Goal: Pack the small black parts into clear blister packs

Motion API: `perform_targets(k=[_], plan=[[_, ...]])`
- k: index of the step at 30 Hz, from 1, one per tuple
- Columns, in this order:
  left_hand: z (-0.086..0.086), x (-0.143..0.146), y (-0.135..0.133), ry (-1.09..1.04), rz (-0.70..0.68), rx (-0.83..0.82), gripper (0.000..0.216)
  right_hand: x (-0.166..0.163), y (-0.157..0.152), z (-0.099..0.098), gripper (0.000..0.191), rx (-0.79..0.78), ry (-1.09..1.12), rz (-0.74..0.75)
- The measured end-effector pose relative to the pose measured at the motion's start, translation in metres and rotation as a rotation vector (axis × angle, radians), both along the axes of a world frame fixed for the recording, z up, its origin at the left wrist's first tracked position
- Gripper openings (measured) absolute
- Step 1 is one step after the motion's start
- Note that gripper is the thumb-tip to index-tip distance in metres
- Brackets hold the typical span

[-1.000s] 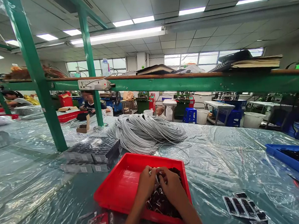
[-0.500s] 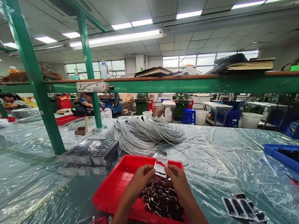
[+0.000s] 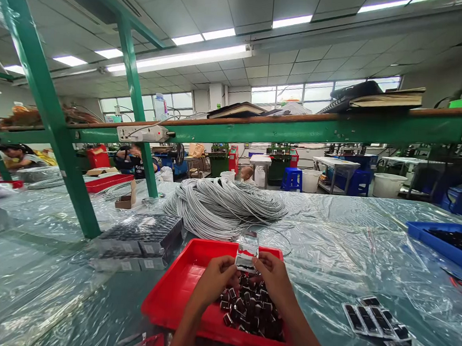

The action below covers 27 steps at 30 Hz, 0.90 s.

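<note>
Both hands hold a small clear plastic packet (image 3: 248, 248) upright above a red tray (image 3: 181, 283). My left hand (image 3: 216, 277) pinches its lower left side. My right hand (image 3: 274, 277) has its thumb and fingers closed on the lower right side. Through the packet show a red patch and pale and dark bands; its contents are too small to name. Beneath my hands, a heap of small dark pieces with shiny edges (image 3: 251, 307) fills the right part of the tray. My forearms cover some of the tray's near rim.
Behind the tray lies a large coil of grey cable (image 3: 224, 207). Stacked packed boxes (image 3: 139, 240) stand left, by a green post (image 3: 68, 182). Flat packs with black items (image 3: 371, 320) lie right, below a blue tray (image 3: 420, 235). Co-workers sit further back.
The packet has shifted slightly up and left, and its face has turned a little. Both hands keep their hold. A co-worker at the back left has moved their arms.
</note>
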<state>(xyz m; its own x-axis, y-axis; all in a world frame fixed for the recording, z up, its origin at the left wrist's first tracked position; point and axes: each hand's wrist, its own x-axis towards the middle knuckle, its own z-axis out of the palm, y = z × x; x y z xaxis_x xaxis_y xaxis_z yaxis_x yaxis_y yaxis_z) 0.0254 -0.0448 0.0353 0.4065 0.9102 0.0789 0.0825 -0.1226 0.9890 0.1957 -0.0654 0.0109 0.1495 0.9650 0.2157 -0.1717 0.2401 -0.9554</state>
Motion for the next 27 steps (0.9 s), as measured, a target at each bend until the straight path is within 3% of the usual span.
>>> perform_targets(k=[6,11,13,16,18,23,27], plan=[[-0.006,0.010,-0.002,-0.084,0.068,0.010,0.010,-0.007,-0.007,0.003,0.038,-0.048,0.069,0.093],[-0.011,0.018,-0.002,-0.107,0.111,0.019,0.011,-0.007,-0.006,-0.005,0.036,-0.160,0.100,0.222],[-0.012,0.020,-0.001,-0.087,0.157,0.042,0.013,-0.006,-0.004,-0.007,0.034,-0.137,-0.071,0.050],[-0.012,0.020,0.001,-0.060,0.222,0.070,0.016,-0.008,-0.005,-0.005,0.029,0.104,-0.407,-0.353],[-0.011,0.019,0.000,-0.042,0.226,0.077,0.016,-0.010,-0.007,-0.001,0.026,0.227,-0.544,-0.412],[-0.004,0.014,-0.004,0.013,0.115,0.111,0.023,-0.006,-0.011,0.002,0.014,0.202,-0.585,-0.048],[-0.002,0.006,-0.006,0.080,-0.076,0.113,0.022,0.003,-0.009,0.000,0.012,0.155,-0.575,0.083]])
